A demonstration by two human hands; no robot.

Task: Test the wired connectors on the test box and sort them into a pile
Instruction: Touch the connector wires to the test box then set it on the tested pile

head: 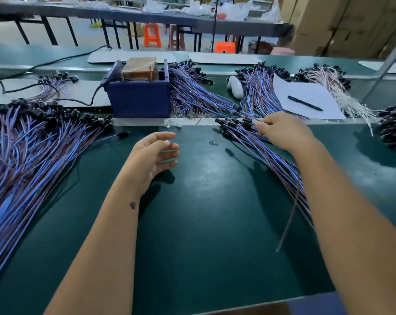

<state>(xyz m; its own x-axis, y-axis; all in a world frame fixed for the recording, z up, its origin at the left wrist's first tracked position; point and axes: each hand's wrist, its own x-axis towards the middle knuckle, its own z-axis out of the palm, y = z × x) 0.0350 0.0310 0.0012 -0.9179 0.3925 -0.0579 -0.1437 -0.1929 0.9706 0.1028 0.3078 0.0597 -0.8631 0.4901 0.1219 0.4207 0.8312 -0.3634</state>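
**wirefan:** The untested bundle lies on the green desk, black plugs pointing at the blue test box, blue and brown leads trailing back toward the person. The right hand sits right on it, fingers pinching one wire.

**benchrat:** And the left hand hovers relaxed, holding nothing, closer to the sorted pile.

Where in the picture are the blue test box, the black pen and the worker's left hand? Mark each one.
blue test box (140,100): head view, on its front wall.
black pen (305,103): head view, mid-barrel, on the paper.
left hand (152,156): head view, on the palm.
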